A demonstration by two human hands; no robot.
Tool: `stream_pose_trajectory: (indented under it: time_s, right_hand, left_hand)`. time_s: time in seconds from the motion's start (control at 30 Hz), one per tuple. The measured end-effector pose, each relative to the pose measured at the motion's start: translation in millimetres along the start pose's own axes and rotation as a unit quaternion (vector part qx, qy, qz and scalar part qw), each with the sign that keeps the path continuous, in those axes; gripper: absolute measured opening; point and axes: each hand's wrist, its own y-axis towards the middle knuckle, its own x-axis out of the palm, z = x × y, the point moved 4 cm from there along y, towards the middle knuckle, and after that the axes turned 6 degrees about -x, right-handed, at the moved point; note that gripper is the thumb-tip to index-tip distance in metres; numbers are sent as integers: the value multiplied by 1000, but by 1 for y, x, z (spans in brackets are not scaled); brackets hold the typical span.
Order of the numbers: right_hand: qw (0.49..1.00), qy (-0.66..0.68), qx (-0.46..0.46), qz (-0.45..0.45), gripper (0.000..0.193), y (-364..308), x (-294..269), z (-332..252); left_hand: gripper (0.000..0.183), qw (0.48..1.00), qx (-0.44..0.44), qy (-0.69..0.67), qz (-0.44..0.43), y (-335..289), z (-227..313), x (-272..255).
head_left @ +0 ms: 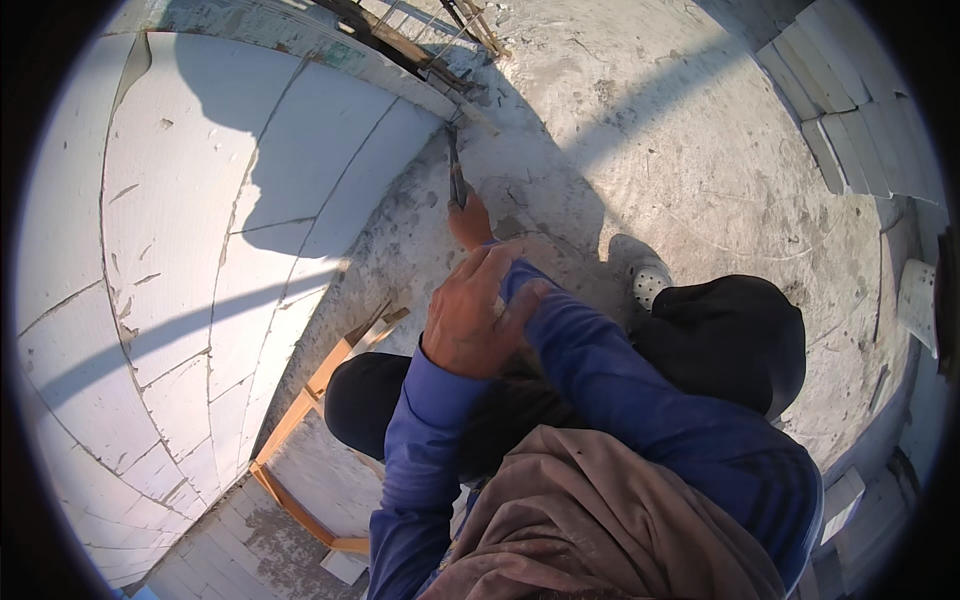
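Presently, right hand (470, 222): stretched forward, fingers closed round a slim dark hand tool; I cannot make out each finger at this range.
Tool (456, 170): points away from the body, its far end low beside the foot of the wall, close to the wall's end. Exact kind too small for me to tell.
Left hand (478, 312): partly open, back upward, thumb apart from the fingers, lying over the right wrist and cuff. I cannot tell whether it grips the cloth.
Sleeves (620, 350): blue, the right one crossing in front of the body toward the tool.
Wall (160, 220): white blocks, dark joints, some chips; I note a shadow (300, 170) across its upper part.
Wooden frame (325, 377): near the left knee, between leg and wall.
Floor (700, 180): rough grey concrete, partly sunlit.
Shoe (650, 287): pale, with holes, just beyond the right knee.
Stack of blocks (865, 140): white, far right, well apart from both hands.
Brown cloth (590, 510): folded, nearest the camera, over the chest.
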Motion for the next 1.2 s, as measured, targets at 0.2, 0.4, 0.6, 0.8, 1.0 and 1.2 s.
stream_pose_trajectory:
  time_s: [0.2,0.4,0.6,0.8,1.0,1.2]
  right_hand:
    - [753,583,250,-176,30,-18,8,-23]
    - [753,567,230,-240,40,-16,-1,-18]
    - [913,-391,-77,92,42,-27,-45,-53]
    - [993,-62,88,-54,48,-3,-35,-26]
    - [919,242,230,-209,47,11,-37,-22]
    - [968,70,184,-154,36,2,-42,-40]
  left_hand:
    - [70,935,-1,-99,339,23,1,-120]
    - [80,866,108,-190,449,78,25,-203]
    - [80,853,129,-171,476,106,5,-211]
    - [40,822,207,-21,530,136,7,-214]
    - [29,846,228,-55,478,125,26,-217]
    - [27,825,231,-31,515,132,19,-218]
